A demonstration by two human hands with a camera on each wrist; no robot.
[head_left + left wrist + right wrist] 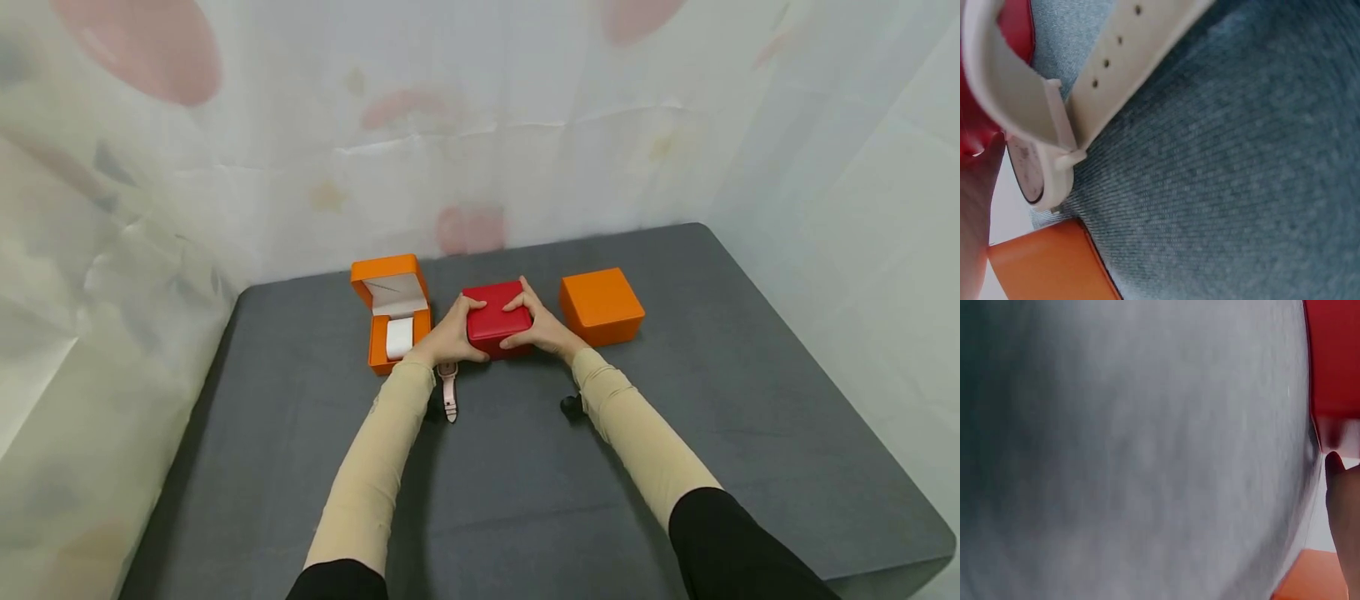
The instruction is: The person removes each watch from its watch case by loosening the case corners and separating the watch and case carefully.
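On the grey table (300,467), the open orange box (392,312) with its white cushion (400,337) stands just left of the red box (495,317), which the left hand (448,337) and right hand (542,327) clasp from either side, fingers curled over its lid. The pink wristwatch (448,390) lies under the left wrist; a dragging sleeve could sweep it away. The closed orange box (601,305) sits right. No writing is legible.
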